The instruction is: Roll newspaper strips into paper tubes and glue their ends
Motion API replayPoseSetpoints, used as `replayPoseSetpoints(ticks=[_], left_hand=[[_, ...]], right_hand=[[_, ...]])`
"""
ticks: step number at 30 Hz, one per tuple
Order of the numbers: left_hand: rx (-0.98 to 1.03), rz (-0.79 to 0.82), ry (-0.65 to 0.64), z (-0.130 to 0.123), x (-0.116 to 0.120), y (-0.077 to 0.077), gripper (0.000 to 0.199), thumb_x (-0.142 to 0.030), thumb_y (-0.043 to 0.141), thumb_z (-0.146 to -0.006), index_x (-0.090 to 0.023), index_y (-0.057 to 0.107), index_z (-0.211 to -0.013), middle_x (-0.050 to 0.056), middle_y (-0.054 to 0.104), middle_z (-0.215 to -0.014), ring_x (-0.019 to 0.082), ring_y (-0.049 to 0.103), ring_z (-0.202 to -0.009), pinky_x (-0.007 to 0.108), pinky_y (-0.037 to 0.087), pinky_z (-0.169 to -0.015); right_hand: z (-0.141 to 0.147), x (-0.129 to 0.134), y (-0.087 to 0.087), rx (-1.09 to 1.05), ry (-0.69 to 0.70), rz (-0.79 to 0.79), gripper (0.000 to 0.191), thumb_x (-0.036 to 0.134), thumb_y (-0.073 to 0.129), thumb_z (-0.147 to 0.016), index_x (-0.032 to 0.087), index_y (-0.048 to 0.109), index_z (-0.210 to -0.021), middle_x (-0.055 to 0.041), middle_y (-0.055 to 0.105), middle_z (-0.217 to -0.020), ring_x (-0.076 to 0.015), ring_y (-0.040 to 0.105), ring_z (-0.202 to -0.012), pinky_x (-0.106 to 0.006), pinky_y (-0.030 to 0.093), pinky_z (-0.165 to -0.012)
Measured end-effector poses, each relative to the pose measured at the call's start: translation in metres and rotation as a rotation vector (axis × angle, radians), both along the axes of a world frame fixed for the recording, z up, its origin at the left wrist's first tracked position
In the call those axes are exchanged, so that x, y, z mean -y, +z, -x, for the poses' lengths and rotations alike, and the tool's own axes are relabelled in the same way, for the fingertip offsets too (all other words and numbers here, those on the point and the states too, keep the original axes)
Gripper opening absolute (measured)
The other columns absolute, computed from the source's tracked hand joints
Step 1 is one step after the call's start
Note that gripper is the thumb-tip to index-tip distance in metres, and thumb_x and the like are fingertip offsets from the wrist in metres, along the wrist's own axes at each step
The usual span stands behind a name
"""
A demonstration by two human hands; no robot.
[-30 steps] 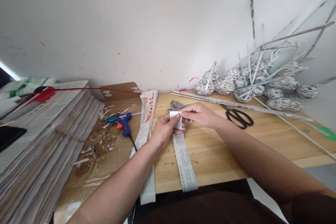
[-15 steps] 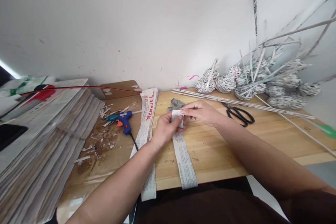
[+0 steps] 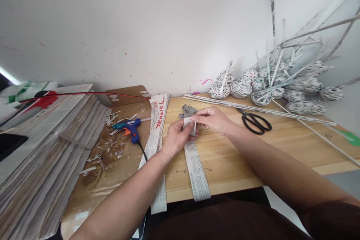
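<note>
Glue gun (image 3: pixel 135 129) and scissors (image 3: pixel 254 121) flank fingers (image 3: pixel 203 119) pinching a newspaper strip (image 3: pixel 197 172).

Person's bare L hand (image 3: pixel 178 134) has fingers curled under, thumb pressed on top; bare R hand (image 3: pixel 211 120) sits just beside it, thumb & index pinched tog., other fingers seemingly loosely bent, tho partly hidden. Bare L forearm (image 3: pixel 132 191) angles in from lower L, bare R forearm (image 3: pixel 266 167) from lower R.

Whitish newspaper strip (image 3: pixel 197 174) patterned with dark print
Blue glue gun (image 3: pixel 135 130), orange trigger (image 3: pixel 126 131); red lettering (image 3: pixel 159 114) on the paper bundle (image 3: pixel 153 138); black scissors (image 3: pixel 263 132); black-and-white speckled woven shapes (image 3: pixel 241 89)
</note>
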State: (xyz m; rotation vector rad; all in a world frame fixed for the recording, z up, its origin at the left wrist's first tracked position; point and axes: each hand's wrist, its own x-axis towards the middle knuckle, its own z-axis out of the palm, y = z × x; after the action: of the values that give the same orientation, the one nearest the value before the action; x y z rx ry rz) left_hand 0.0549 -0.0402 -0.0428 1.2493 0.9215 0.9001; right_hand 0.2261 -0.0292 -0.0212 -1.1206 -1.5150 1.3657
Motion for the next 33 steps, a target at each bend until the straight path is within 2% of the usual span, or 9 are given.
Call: replayPoseSetpoints(ticks=[7,11,16,21,29,33], left_hand=[[0.05,0.072,0.003,0.001,-0.002,0.001,0.033,-0.042,0.068,-0.078,-0.013,0.069,-0.093,0.009,0.072,-0.076,0.019,0.068,-0.068,0.027,0.055,-0.059],[0.039,0.069,-0.008,0.001,-0.001,0.002,0.034,-0.042,0.068,-0.077,-0.012,0.07,-0.094,0.008,0.072,-0.075,0.019,0.068,-0.069,0.025,0.054,-0.057],[0.03,0.059,-0.038,0.001,-0.001,0.002,0.036,-0.043,0.065,-0.08,-0.012,0.069,-0.096,0.008,0.072,-0.077,0.018,0.068,-0.07,0.025,0.055,-0.058],[0.041,0.049,-0.051,0.002,-0.001,0.001,0.036,-0.044,0.062,-0.083,-0.011,0.069,-0.095,0.009,0.072,-0.078,0.018,0.068,-0.07,0.026,0.056,-0.06],[0.067,0.046,-0.058,0.001,-0.001,-0.002,0.037,-0.045,0.062,-0.082,-0.013,0.07,-0.097,0.009,0.072,-0.08,0.02,0.069,-0.073,0.03,0.058,-0.062],[0.055,0.044,-0.061,0.0,0.0,0.0,0.036,-0.044,0.063,-0.082,-0.012,0.07,-0.097,0.009,0.072,-0.08,0.02,0.069,-0.073,0.029,0.058,-0.062]], right_hand=[[-0.011,-0.002,0.008,0.073,0.108,0.025,0.033,0.047,0.065,-0.081,0.015,0.073,-0.088,0.0,0.06,-0.064,-0.0087,0.047,-0.055,-0.022,0.033,-0.048],[-0.006,0.001,0.009,0.098,0.088,0.021,0.031,0.042,0.065,-0.081,0.014,0.074,-0.092,0.0,0.061,-0.062,-0.008,0.045,-0.051,-0.023,0.032,-0.049],[-0.003,0.002,0.01,0.091,0.107,0.015,0.03,0.039,0.063,-0.082,0.012,0.073,-0.088,0.0,0.059,-0.06,-0.008,0.045,-0.052,-0.023,0.031,-0.049],[-0.004,0.001,0.009,0.066,0.089,0.029,0.028,0.037,0.063,-0.082,0.011,0.07,-0.08,0.0032,0.049,-0.054,-0.0068,0.038,-0.049,-0.023,0.026,-0.047],[0.0,0.0,0.004,-0.034,0.035,0.043,0.027,0.038,0.067,-0.078,0.011,0.068,-0.074,0.0045,0.047,-0.049,-0.006,0.037,-0.044,-0.023,0.025,-0.044],[0.002,0.0,0.004,-0.028,-0.021,0.052,0.029,0.039,0.071,-0.073,0.01,0.07,-0.077,0.0028,0.052,-0.051,-0.0058,0.038,-0.043,-0.023,0.025,-0.043]])
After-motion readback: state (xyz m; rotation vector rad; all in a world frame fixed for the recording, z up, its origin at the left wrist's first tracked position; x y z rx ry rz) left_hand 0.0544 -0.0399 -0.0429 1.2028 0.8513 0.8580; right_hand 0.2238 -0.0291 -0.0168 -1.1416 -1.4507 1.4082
